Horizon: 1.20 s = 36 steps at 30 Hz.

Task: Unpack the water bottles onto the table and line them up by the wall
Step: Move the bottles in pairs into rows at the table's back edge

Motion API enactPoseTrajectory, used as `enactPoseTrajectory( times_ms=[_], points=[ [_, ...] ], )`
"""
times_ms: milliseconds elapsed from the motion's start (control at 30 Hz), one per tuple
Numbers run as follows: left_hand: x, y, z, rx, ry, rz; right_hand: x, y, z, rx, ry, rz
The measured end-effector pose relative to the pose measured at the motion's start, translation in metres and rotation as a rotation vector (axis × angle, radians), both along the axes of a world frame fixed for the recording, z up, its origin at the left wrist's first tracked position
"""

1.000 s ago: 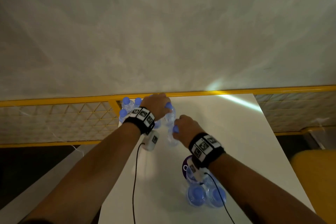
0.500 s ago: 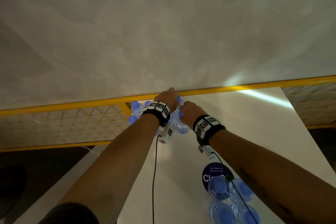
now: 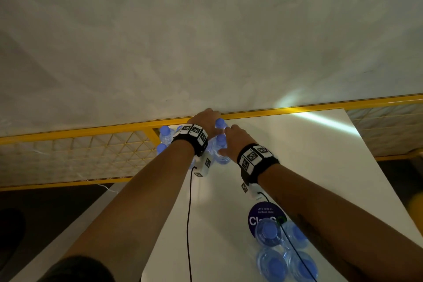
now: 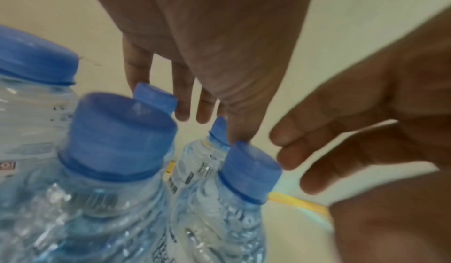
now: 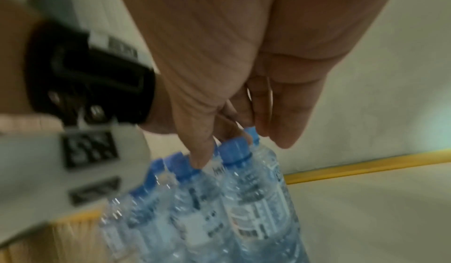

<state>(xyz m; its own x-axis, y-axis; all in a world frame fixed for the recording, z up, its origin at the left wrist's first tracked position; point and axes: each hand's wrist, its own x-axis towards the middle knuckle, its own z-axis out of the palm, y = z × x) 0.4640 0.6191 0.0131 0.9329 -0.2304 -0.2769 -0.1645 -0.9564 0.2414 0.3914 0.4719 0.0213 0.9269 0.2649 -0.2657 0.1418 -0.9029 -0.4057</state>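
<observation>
Several clear water bottles with blue caps (image 3: 165, 133) stand grouped at the far left end of the white table (image 3: 297, 155), against the wall (image 3: 206, 30). My left hand (image 3: 206, 119) hovers over the rearmost cap (image 3: 219, 123), its fingers (image 4: 182, 93) straight and pointing down between the caps. My right hand (image 3: 231, 139) is just right of the nearest cap (image 4: 251, 170), with loosely curled fingers (image 5: 280, 132) that hold nothing. In the right wrist view the bottle group (image 5: 244, 190) stands upright below the fingertips. More bottles (image 3: 272, 263) stand bunched at the near right.
A yellow rail (image 3: 309, 109) runs along the wall behind the table. A yellow mesh panel (image 3: 80, 155) lies left of the table. A round purple sticker (image 3: 261, 215) lies by the near bottles. Black cables (image 3: 188, 213) hang from my wristbands. The table's right half is bare.
Both hands carried a bottle each forward to the group at the wall. The bottles now stand there and both grips have loosened.
</observation>
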Motion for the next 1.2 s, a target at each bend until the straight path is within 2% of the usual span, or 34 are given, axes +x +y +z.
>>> enactPoseTrajectory(
  times_ms=[100, 167, 200, 267, 367, 433, 533, 700, 900, 1033, 1200],
  points=[
    [-0.029, -0.004, 0.013, -0.005, -0.166, 0.019, -0.052, -0.030, 0.022, 0.062, -0.016, 0.001],
    [-0.063, -0.015, 0.021, -0.116, -0.320, -0.029, -0.098, -0.056, 0.032, 0.049, 0.033, 0.041],
    [-0.084, -0.023, 0.024, -0.204, -0.334, -0.070, -0.122, -0.067, 0.036, 0.030, 0.069, 0.061],
    [-0.131, -0.041, 0.026, -0.324, -0.193, -0.183, -0.169, -0.085, 0.039, -0.005, 0.158, 0.084],
    [-0.200, -0.070, 0.025, -0.225, 0.074, -0.365, -0.226, -0.097, 0.032, -0.047, 0.227, 0.112],
    [-0.235, -0.084, 0.020, -0.199, 0.159, -0.408, -0.253, -0.099, 0.023, -0.034, 0.220, 0.115],
    [-0.261, -0.097, 0.011, -0.137, 0.238, -0.395, -0.273, -0.096, 0.006, -0.116, 0.182, 0.140],
    [-0.270, -0.107, -0.002, -0.104, 0.200, -0.339, -0.283, -0.090, -0.006, -0.211, 0.121, 0.167],
    [-0.259, -0.107, 0.003, -0.028, 0.121, -0.340, -0.279, -0.089, -0.004, -0.161, 0.090, 0.097],
    [-0.228, -0.095, 0.017, -0.065, 0.105, -0.302, -0.260, -0.090, 0.011, -0.075, 0.055, 0.094],
    [-0.170, -0.083, 0.041, -0.107, 0.008, -0.268, -0.211, -0.085, 0.030, -0.080, 0.000, 0.075]
  ],
)
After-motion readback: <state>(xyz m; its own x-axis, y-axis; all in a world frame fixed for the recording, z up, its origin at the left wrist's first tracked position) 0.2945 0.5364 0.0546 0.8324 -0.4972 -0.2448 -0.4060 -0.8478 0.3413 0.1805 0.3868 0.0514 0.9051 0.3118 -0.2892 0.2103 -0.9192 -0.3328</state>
